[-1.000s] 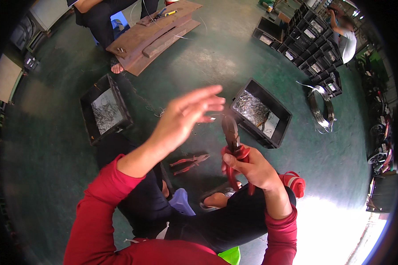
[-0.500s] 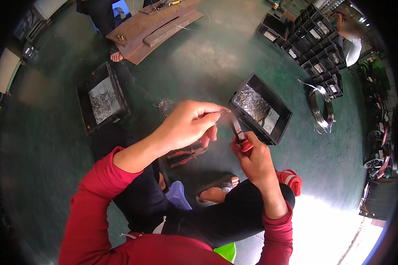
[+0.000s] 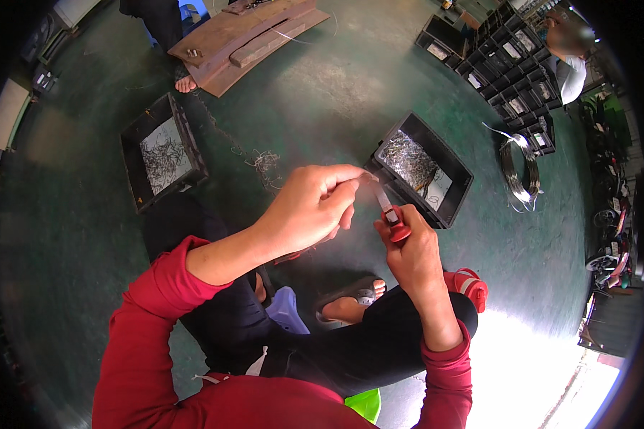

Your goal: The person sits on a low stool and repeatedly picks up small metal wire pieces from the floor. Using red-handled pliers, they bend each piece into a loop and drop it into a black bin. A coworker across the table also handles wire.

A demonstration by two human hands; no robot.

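My left hand is closed in a pinch, thumb against forefinger. A short piece of thin wire seems to stick out from its fingertips, small and blurred. My right hand grips red-handled pliers, and their narrow metal jaws point up and left to the wire's end. Both hands are in front of me above the floor, close together. Below my left hand another red-handled tool lies on the floor, mostly hidden by the wrist.
Black crates holding bent wire pieces stand left and right on the green floor. Loose wire lies between them. A wire coil, stacked black crates and a person are far right. A brown board is ahead.
The pliers' jaws have turned slightly in my right hand, still by my left fingertips. My left hand has shifted a little, covering more of the tool on the floor.
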